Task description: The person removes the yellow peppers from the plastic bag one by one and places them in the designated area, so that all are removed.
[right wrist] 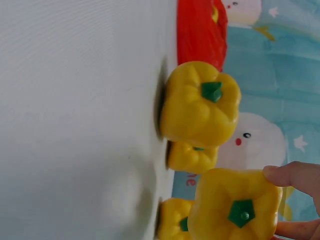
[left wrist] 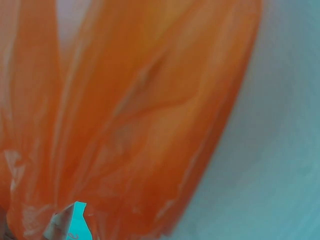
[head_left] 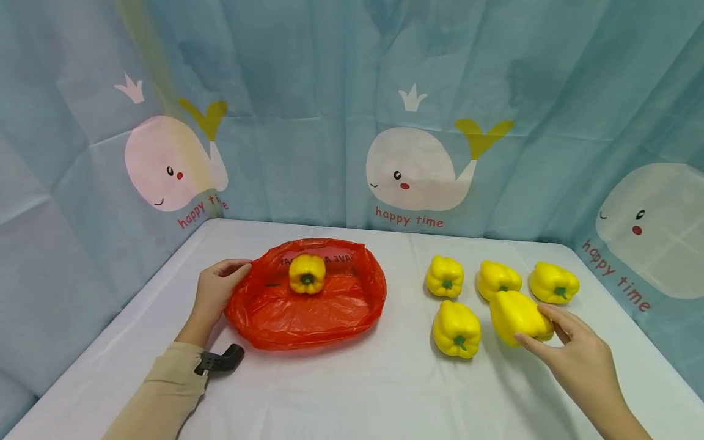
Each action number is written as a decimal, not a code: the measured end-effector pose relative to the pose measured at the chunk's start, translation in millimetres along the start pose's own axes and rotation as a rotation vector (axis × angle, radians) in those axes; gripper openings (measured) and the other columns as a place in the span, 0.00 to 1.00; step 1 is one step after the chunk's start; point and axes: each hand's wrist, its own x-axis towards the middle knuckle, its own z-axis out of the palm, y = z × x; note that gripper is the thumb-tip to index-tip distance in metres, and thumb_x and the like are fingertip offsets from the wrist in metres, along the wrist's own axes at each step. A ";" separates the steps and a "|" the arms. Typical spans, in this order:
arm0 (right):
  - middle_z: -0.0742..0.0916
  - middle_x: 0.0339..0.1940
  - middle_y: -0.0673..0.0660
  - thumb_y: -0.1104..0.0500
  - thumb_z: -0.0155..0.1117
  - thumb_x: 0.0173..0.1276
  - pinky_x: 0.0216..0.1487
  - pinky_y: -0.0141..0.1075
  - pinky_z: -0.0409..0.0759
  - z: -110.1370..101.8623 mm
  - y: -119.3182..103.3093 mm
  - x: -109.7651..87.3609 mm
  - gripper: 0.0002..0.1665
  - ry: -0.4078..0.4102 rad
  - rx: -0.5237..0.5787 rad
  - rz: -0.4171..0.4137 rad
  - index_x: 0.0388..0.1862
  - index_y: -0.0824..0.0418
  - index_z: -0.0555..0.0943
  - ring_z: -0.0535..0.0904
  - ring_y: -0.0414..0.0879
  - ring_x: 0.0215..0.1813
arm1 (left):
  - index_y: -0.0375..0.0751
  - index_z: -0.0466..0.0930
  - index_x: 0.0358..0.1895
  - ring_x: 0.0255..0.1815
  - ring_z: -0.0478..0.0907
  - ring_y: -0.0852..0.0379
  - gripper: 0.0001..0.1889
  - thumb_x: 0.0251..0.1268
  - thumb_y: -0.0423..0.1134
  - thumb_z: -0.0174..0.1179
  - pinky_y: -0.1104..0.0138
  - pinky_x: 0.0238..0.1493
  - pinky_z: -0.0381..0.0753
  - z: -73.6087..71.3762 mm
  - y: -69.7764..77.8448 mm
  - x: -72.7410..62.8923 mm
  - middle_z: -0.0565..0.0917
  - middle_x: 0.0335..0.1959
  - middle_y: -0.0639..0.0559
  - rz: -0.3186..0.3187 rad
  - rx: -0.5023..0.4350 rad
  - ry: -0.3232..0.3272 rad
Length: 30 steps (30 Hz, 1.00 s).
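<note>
An open red plastic bag (head_left: 313, 324) lies on the table with one yellow bell pepper (head_left: 307, 274) inside it. My left hand (head_left: 216, 293) pinches the left side of the bag's rim; in the left wrist view the bag's film (left wrist: 125, 120) fills most of the picture and hides the fingers. My right hand (head_left: 583, 354) grips another yellow bell pepper (head_left: 514, 315) between thumb and fingers, held above the table. The right wrist view shows this pepper's green stem end (right wrist: 242, 213), with the thumb and a finger at its side.
Several more yellow peppers stand right of the bag: a front one (head_left: 456, 330), a back left one (head_left: 445, 277), a back middle one (head_left: 497, 278) and a far right one (head_left: 554, 283). A blue whale-print curtain (head_left: 308, 165) hangs behind the white table (head_left: 341, 391).
</note>
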 end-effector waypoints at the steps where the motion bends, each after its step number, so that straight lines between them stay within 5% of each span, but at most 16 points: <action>1: 0.77 0.64 0.75 0.45 0.78 0.55 0.52 0.39 0.79 0.7 1.3 0.2 0.47 -0.005 -0.013 0.004 0.64 0.73 0.74 0.76 0.68 0.61 | 0.37 0.81 0.59 0.43 0.75 0.73 0.26 0.70 0.55 0.59 0.85 0.43 0.77 -0.1 -0.3 0.2 0.79 0.34 0.80 0.001 0.001 -0.001; 3: 0.77 0.64 0.75 0.45 0.78 0.55 0.53 0.51 0.74 2.0 4.0 0.5 0.47 -0.011 -0.027 0.010 0.64 0.73 0.73 0.76 0.69 0.60 | 0.37 0.81 0.59 0.43 0.75 0.73 0.26 0.70 0.55 0.59 0.85 0.43 0.77 0.0 -0.6 0.5 0.79 0.34 0.80 0.004 -0.001 -0.001; 30: 0.77 0.61 0.78 0.46 0.79 0.53 0.52 0.60 0.81 11.1 26.3 4.7 0.46 -0.056 -0.081 0.040 0.61 0.75 0.75 0.77 0.71 0.55 | 0.38 0.80 0.60 0.46 0.75 0.73 0.26 0.70 0.55 0.59 0.84 0.44 0.78 0.0 3.2 -2.7 0.80 0.36 0.79 -0.014 -0.016 -0.009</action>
